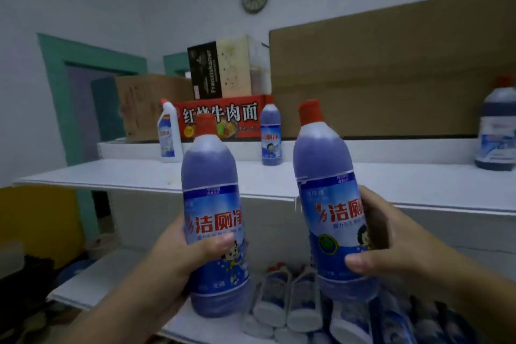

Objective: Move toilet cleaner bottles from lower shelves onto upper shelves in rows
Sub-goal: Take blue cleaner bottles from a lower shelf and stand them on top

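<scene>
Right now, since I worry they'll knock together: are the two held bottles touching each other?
Apart. The head view shows a clear strip of shelf between the left-hand bottle and the right-hand bottle.

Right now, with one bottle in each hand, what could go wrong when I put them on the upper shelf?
1. The left hand grips the left bottle and the right hand the right bottle, so neither could catch a slip.
2. A base might strike the front edge of the upper shelf.
3. Either might topple the small purple bottle standing there.
</scene>
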### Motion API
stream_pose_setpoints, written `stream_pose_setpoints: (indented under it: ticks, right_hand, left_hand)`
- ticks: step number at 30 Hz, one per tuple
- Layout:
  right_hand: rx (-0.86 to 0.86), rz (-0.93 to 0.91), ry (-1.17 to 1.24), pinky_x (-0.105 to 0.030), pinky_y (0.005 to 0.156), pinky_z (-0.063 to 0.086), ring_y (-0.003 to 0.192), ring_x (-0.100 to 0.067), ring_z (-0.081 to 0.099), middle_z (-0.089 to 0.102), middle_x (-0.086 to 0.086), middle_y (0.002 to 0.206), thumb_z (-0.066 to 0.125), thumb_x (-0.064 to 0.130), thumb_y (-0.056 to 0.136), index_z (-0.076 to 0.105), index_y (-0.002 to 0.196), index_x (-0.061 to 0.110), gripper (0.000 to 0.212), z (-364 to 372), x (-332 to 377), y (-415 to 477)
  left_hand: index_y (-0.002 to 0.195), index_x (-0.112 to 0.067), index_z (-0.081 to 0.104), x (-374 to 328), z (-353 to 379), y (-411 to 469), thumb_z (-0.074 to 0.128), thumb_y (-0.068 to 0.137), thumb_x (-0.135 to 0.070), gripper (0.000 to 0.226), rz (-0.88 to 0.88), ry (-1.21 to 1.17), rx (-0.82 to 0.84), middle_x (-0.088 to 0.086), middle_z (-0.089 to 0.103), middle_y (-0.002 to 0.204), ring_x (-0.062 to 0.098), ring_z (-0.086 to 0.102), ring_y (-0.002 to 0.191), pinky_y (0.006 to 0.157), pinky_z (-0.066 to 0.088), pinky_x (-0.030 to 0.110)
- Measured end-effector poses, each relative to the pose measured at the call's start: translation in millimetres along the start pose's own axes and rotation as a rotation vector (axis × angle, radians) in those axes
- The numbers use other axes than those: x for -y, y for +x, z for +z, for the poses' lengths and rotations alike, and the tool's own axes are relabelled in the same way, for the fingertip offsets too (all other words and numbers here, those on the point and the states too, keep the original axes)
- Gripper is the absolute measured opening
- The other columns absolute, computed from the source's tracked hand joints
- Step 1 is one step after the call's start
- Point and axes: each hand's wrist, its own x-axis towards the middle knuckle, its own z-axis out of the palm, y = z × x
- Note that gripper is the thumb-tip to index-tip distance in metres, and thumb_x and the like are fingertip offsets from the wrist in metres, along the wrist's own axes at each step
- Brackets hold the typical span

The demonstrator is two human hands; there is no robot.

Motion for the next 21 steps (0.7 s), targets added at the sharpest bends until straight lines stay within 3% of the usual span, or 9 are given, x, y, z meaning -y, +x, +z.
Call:
stream_pose_setpoints:
  ticks: [4, 8, 10, 14, 17, 21]
  right_hand:
    - [-0.098, -0.077, -0.137, -0.026, 0.075, 0.056, 0.1, -0.02, 0.068, 0.071, -0.001, 0.105, 0.081, 0.015, 0.049, 0.052, 0.12, 0.032, 0.079, -23.9, 29.8, 48.4]
    - [-0.187, -0.134, -0.129, -0.022, 0.067, 0.056, 0.093, -0.015, 0.069, 0.072, 0.004, 0.095, 0.073, 0.003, 0.057, 0.052, 0.116, 0.027, 0.067, -51.3, 38.5, 99.5]
    - [-0.215, -0.144, -0.147, -0.023, 0.067, 0.056, 0.093, -0.016, 0.069, 0.071, 0.003, 0.097, 0.073, 0.004, 0.056, 0.05, 0.118, 0.025, 0.07, -65.1, 40.0, 124.9]
    - [-0.285, -0.142, -0.237, -0.033, 0.076, 0.057, 0.1, -0.022, 0.066, 0.065, -0.004, 0.11, 0.083, -0.002, 0.052, 0.044, 0.127, 0.025, 0.088, -87.9, 38.7, 181.6]
    - [-0.308, -0.092, -0.258, -0.038, 0.08, 0.054, 0.101, -0.025, 0.064, 0.065, -0.006, 0.108, 0.074, -0.007, 0.059, 0.048, 0.119, 0.022, 0.072, -94.5, 30.0, 221.9]
    - [-0.338, -0.037, -0.321, -0.034, 0.075, 0.057, 0.095, -0.022, 0.068, 0.067, -0.005, 0.105, 0.077, 0.008, 0.05, 0.05, 0.116, 0.021, 0.072, -101.8, 12.5, 261.1]
  left_hand:
    - [0.109, -0.011, 0.058, -29.7, -9.3, 67.0, 0.093, 0.019, -0.042, 0.101, 0.162, 0.1, -0.035, 0.014, 0.071, 0.089, 0.025, 0.071, 0.077, 0.061, 0.057, 0.031]
    - [0.115, -0.019, 0.055, -42.5, -25.5, 125.2, 0.092, 0.026, -0.041, 0.098, 0.262, 0.138, -0.085, 0.01, 0.07, 0.097, 0.022, 0.071, 0.085, 0.065, 0.057, 0.03]
    - [0.114, -0.023, 0.055, -48.0, -33.5, 149.4, 0.092, 0.033, -0.037, 0.091, 0.285, 0.143, -0.1, 0.005, 0.07, 0.096, 0.023, 0.069, 0.088, 0.067, 0.057, 0.032]
    - [0.12, -0.025, 0.05, -55.4, -53.1, 200.0, 0.075, 0.058, -0.016, 0.068, 0.326, 0.171, -0.131, 0.007, 0.064, 0.108, 0.027, 0.063, 0.101, 0.087, 0.052, 0.046]
    - [0.121, -0.023, 0.051, -51.8, -67.1, 239.9, 0.077, 0.056, -0.018, 0.07, 0.303, 0.255, -0.134, 0.005, 0.065, 0.112, 0.026, 0.063, 0.105, 0.094, 0.048, 0.05]
    - [0.115, -0.023, 0.053, -43.4, -78.4, 290.8, 0.077, 0.051, -0.026, 0.068, 0.262, 0.362, -0.065, 0.001, 0.066, 0.107, 0.021, 0.063, 0.101, 0.091, 0.05, 0.043]
